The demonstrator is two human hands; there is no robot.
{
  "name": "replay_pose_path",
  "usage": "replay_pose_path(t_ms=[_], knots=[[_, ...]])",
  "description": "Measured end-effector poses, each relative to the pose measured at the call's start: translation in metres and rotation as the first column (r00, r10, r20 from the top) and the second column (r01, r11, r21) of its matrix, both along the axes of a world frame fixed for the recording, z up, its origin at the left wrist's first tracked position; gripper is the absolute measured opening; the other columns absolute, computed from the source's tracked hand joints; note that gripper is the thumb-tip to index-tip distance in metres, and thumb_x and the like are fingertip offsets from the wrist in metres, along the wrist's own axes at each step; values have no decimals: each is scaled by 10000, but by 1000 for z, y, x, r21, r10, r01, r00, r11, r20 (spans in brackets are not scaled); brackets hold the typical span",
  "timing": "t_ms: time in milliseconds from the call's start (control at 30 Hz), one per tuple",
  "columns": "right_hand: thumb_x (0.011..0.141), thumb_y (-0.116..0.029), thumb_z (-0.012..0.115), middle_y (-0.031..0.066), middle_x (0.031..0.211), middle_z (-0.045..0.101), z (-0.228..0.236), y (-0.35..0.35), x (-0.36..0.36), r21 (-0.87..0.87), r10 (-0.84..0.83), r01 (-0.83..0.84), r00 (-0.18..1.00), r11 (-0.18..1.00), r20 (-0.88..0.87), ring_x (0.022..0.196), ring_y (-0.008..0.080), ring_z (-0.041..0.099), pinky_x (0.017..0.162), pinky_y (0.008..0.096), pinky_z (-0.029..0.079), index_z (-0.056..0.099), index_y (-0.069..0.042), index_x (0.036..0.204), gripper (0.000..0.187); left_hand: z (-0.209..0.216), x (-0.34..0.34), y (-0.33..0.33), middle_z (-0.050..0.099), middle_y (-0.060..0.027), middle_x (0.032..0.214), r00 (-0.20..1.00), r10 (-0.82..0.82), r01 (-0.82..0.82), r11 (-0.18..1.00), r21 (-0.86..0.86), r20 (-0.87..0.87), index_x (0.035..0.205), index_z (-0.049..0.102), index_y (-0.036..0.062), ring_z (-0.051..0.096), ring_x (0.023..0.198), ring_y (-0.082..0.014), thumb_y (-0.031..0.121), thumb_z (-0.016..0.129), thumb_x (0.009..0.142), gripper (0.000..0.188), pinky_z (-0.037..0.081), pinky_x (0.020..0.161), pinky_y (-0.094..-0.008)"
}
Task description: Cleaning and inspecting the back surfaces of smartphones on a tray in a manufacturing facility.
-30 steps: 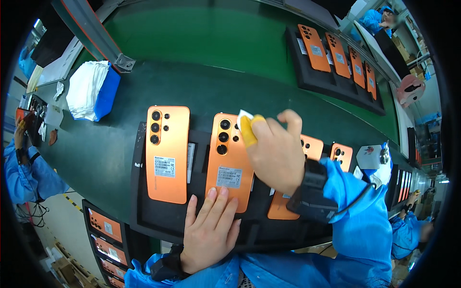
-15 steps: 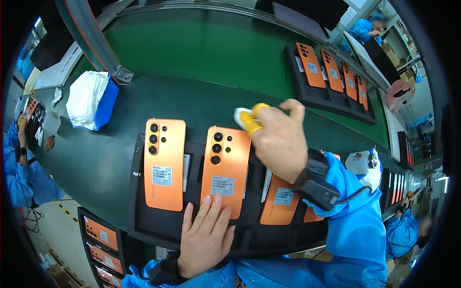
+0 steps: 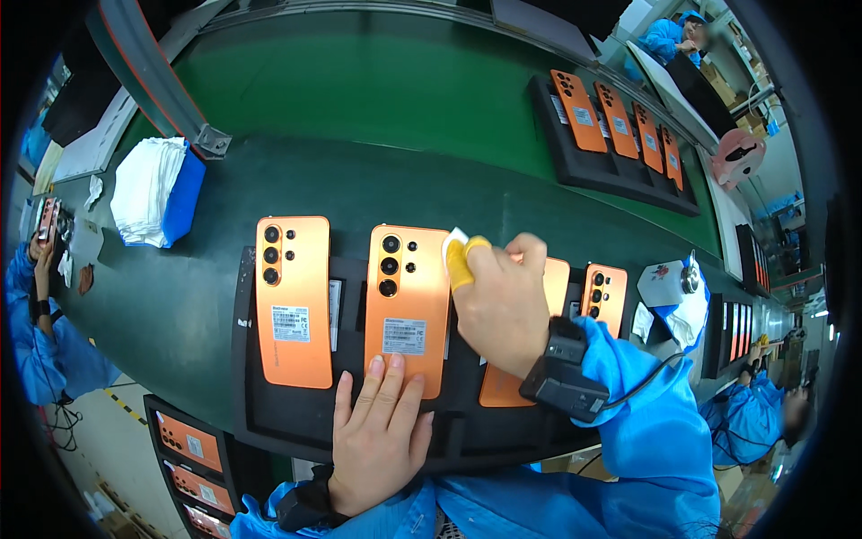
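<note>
An orange phone (image 3: 413, 296) lies back up in a black foam tray (image 3: 278, 418), showing its camera lenses and a grey label. My left hand (image 3: 382, 440) rests on the phone's lower end with its fingers stretched out. A small white cloth (image 3: 455, 237) is pinched in my right hand (image 3: 503, 310), whose fingertips wear yellow finger cots. The cloth is at the phone's upper right edge. To the left in the tray is another orange phone (image 3: 296, 305). My right hand and wrist partly cover a third phone (image 3: 508, 388); a fourth phone (image 3: 603, 292) shows beyond my forearm.
Stacked white cloths (image 3: 148, 193) fill a blue holder at left. A second black tray (image 3: 620, 189) with several orange phones stands far right. Near a metal bottle (image 3: 690, 278) lie more white wipes. Racked phones (image 3: 190, 440) stand lower left; co-workers sit at both sides.
My right hand has brought the cloth down and closer along the phone's right edge, uncovering the fourth phone. My left hand stays on the phone. The whole view has shifted slightly.
</note>
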State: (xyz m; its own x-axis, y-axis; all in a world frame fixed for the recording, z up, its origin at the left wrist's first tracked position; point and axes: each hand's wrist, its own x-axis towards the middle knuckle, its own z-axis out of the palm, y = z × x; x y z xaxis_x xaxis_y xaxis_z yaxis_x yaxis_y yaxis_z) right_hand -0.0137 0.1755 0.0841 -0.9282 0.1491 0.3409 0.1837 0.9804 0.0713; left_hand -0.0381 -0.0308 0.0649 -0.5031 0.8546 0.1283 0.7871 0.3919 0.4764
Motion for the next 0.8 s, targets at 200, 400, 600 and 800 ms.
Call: replay_pose_path(t_ms=[200,400,600,800], knots=[[664,-87,633,43,748,524,39,-4,2,-60,59,-59,998,996,2,702,184,550,809,420,330,677,-48,652,60,4,-3,-4,497,-195,1356,998,1,-3,999,43,59,1199,601,45,446,1292,-336,195,685,781,452,260,1086,-526],[776,-116,640,43,774,549,43,-10,-55,-49,255,-266,953,963,-161,781,191,567,800,412,326,714,-51,787,100,12,-22,-28,494,-196,1353,993,73,-85,986,146,88,1169,603,34,413,1311,-358,184,691,787,420,218,1093,-553],[732,-116,650,8,786,543,4,-51,-108,3,573,-578,808,816,-136,801,177,564,907,447,360,720,-57,873,168,6,-55,-46,520,-208,1323,958,283,-279,957,81,-51,1175,592,-4,428,1296,-371,189,663,824,407,193,1101,-565],[665,-103,626,-6,798,518,-14,-51,-127,83,582,-576,800,813,-146,843,165,555,990,462,330,677,-106,640,58,-1,-60,-47,555,-214,1280,948,316,-312,946,91,-31,1184,593,-8,481,1253,-364,188,675,811,429,235,1096,-536]])
